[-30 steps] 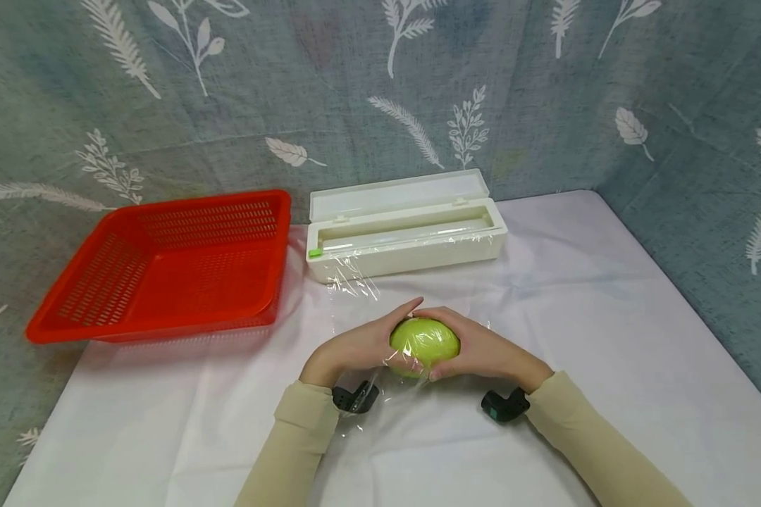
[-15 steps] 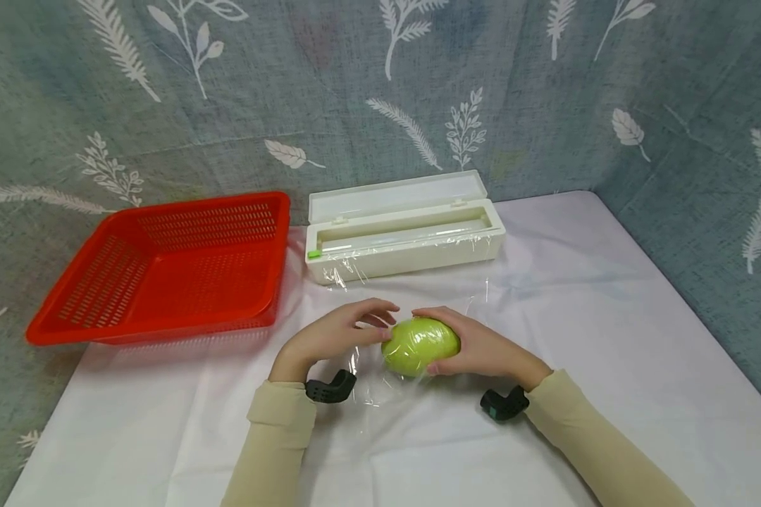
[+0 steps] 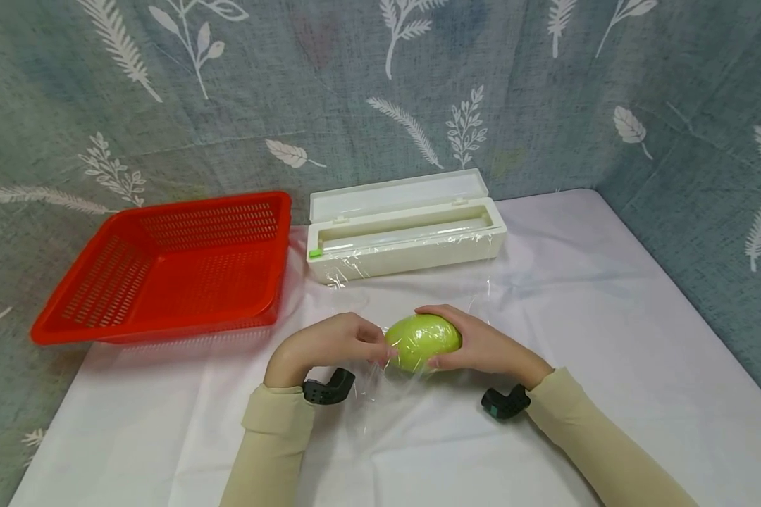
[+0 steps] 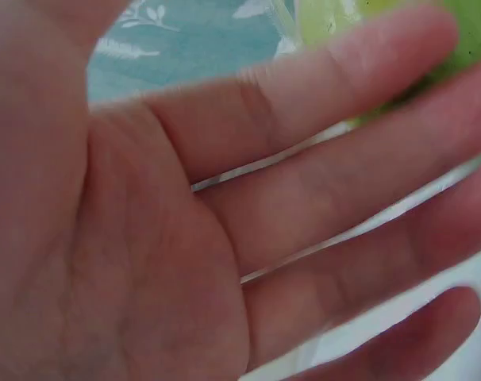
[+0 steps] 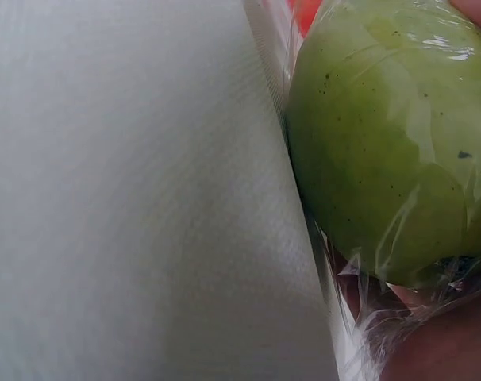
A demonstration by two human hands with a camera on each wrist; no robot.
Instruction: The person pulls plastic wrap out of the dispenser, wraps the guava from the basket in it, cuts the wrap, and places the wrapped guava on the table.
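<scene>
A yellow-green fruit [image 3: 421,341] with dark specks, in clear plastic wrap, is held low over the table's middle; its exact kind is unclear. My right hand [image 3: 475,343] grips it from the right, thumb in front, fingers over the far side. In the right wrist view, wrap bunches under the fruit [image 5: 391,151]. My left hand [image 3: 339,345] reaches the fruit's left side, thumb tip against it. The left wrist view shows that hand's fingers [image 4: 304,182] fairly straight with gaps between. Loose clear wrap [image 3: 374,401] trails below the fruit toward me.
Behind the hands stands a white cling film dispenser [image 3: 412,257], lid up, a roll inside and film over its front. A red perforated basket [image 3: 196,282] sits at the left. A white cloth [image 3: 583,303] covers the table; patterned fabric [image 3: 342,84] hangs behind.
My left hand has let go of the fruit's left side, pulled back left with fingers spread, then come in against it again. My right hand keeps its grip with little movement.
</scene>
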